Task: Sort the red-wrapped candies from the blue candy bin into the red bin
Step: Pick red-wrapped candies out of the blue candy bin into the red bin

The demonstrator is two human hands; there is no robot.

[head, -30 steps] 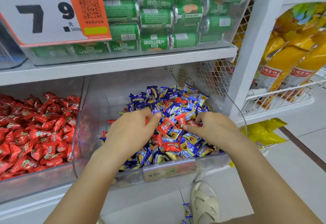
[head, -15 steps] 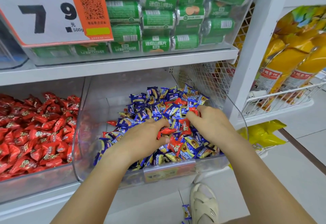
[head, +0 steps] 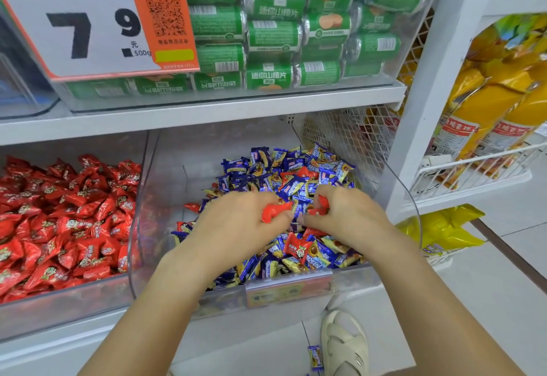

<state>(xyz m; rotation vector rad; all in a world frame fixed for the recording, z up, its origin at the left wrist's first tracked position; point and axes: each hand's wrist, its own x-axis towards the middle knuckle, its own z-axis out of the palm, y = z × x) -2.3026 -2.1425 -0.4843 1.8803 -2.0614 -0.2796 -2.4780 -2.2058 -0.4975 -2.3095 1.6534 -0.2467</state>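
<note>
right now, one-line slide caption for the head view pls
Left hand and right hand each grip a red-wrapped candy in the blue candy bin, beside the red bin.

The left hand [head: 236, 224] curls around a red candy [head: 273, 211], its fingertips hidden underneath. The right hand [head: 346, 217] covers most of a second red candy [head: 321, 207]. Both hands hide the blue candies beneath them. Left of the hands, the red bin [head: 59, 307] runs off the frame edge. Below the right hand, the sandal [head: 344, 346] is cut off, and the label [head: 288, 291] on the blue candy bin [head: 411, 213] is too blurred to read.
</note>
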